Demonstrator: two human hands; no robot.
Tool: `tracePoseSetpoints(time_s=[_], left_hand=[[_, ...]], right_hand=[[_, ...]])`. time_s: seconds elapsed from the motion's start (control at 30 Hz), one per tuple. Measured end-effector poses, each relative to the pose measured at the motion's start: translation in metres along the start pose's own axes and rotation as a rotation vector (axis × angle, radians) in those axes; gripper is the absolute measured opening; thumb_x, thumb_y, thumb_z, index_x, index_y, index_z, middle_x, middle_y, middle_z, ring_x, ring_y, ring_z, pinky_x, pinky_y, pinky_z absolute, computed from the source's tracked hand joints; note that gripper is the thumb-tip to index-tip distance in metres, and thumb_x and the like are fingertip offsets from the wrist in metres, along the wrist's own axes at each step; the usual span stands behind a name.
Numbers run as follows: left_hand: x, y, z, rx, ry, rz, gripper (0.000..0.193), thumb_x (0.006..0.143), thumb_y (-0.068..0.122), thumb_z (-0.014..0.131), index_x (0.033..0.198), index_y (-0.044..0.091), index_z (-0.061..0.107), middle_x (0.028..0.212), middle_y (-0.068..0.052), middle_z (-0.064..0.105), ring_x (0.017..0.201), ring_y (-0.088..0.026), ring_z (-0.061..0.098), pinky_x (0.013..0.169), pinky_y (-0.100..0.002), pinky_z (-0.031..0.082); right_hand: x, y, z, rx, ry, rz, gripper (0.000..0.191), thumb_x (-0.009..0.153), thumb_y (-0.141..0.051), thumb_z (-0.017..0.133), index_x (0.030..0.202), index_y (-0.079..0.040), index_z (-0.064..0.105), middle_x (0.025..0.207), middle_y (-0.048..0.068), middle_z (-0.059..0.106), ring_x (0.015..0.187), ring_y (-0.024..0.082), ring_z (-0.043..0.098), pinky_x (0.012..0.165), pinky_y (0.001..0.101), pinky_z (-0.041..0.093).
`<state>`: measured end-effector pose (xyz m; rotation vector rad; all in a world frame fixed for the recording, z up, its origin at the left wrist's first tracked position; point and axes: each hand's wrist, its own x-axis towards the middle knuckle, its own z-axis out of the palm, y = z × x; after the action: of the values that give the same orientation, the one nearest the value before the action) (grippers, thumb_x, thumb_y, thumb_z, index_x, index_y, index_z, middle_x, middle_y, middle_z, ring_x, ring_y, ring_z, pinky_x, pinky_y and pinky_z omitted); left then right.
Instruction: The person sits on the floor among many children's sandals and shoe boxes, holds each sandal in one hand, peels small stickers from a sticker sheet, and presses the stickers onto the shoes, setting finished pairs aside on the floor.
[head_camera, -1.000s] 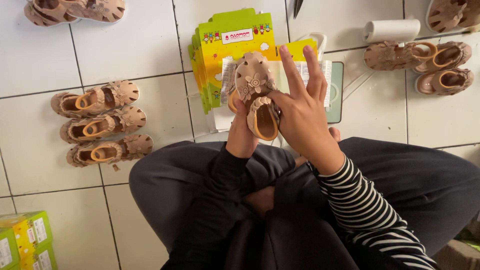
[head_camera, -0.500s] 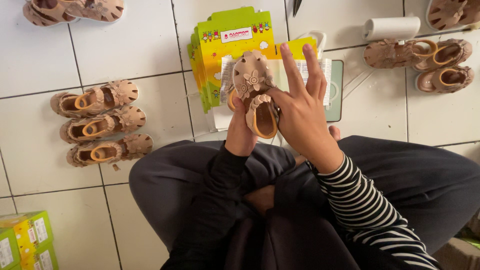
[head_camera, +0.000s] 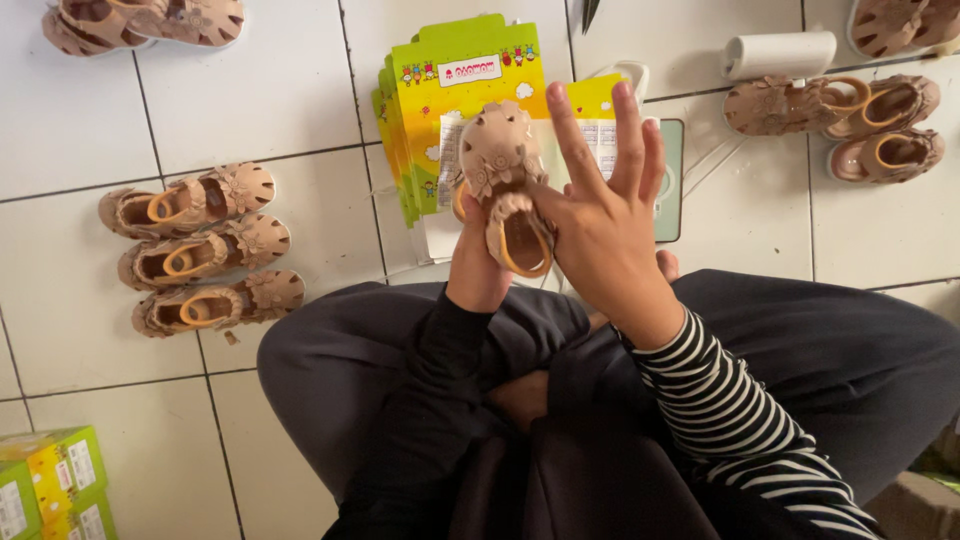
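Seated on the white tile floor (head_camera: 90, 120), I hold a beige child's sandal (head_camera: 505, 190) at twelve o'clock above my lap. My left hand (head_camera: 478, 262) is closed on it from beneath; my right hand (head_camera: 600, 225) steadies its side with fingers spread loose. Flattened green-and-yellow boxes (head_camera: 450, 100) lie just beyond, a row of matching sandals (head_camera: 200, 250) at nine o'clock.

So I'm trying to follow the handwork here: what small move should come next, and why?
Probably close the right hand onto the sandal to steady it. The left hand holds the sandal from below, upright over the stack of flat green boxes, while the right hand only touches its side with its fingers spread open. The strap looks unfastened, though I can't be sure.
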<state>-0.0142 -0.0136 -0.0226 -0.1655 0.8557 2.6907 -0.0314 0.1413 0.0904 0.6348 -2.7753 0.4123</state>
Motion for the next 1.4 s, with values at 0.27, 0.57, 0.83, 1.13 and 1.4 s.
tracePoseSetpoints(time_s=[0.27,0.57,0.83,1.13,1.4], left_hand=[[-0.004,-0.001,-0.005,-0.116,-0.011,-0.052,0.067,0.112,0.056,0.028,0.154,0.005,0.041,0.142,-0.011,0.059,0.128,-0.025,0.061,0.109,-0.043,0.051],[-0.014,0.002,0.002,-0.150,-0.100,-0.032,0.063,0.115,0.052,0.031,0.152,0.003,0.044,0.142,-0.012,0.059,0.130,-0.024,0.059,0.112,-0.039,0.049],[-0.031,0.015,0.002,0.050,-0.074,0.001,0.066,0.114,0.051,0.033,0.148,-0.003,0.049,0.139,-0.013,0.061,0.127,-0.021,0.061,0.106,-0.037,0.051],[-0.039,0.027,-0.001,0.013,-0.155,0.005,0.063,0.113,0.049,0.037,0.151,-0.001,0.044,0.141,-0.011,0.059,0.126,-0.020,0.060,0.107,-0.035,0.050],[-0.061,0.074,0.008,0.079,-0.224,0.178,0.063,0.116,0.048,0.036,0.157,0.000,0.041,0.141,-0.012,0.060,0.125,-0.019,0.062,0.105,-0.033,0.052]], right_hand=[[0.007,0.007,0.001,0.157,-0.007,-0.032,0.001,0.087,-0.012,0.079,0.088,-0.011,0.078,0.170,0.005,0.038,0.156,0.048,0.012,0.125,0.0686,0.016],[-0.001,-0.010,-0.014,0.313,0.043,-0.085,0.011,0.084,-0.004,0.077,0.095,-0.006,0.079,0.163,0.007,0.049,0.153,0.048,0.027,0.126,0.0582,0.029],[0.001,-0.034,-0.026,0.519,0.052,-0.129,0.006,0.088,0.007,0.069,0.091,0.002,0.072,0.159,0.019,0.049,0.151,0.040,0.046,0.116,0.0459,0.053],[-0.005,-0.050,-0.016,0.563,0.036,-0.102,0.014,0.091,0.003,0.070,0.101,-0.002,0.078,0.160,0.017,0.044,0.148,0.038,0.043,0.110,0.0445,0.053],[0.007,-0.076,-0.011,0.665,-0.023,-0.095,0.025,0.094,0.000,0.070,0.120,-0.002,0.069,0.165,0.017,0.040,0.152,0.038,0.042,0.120,0.0446,0.044]])
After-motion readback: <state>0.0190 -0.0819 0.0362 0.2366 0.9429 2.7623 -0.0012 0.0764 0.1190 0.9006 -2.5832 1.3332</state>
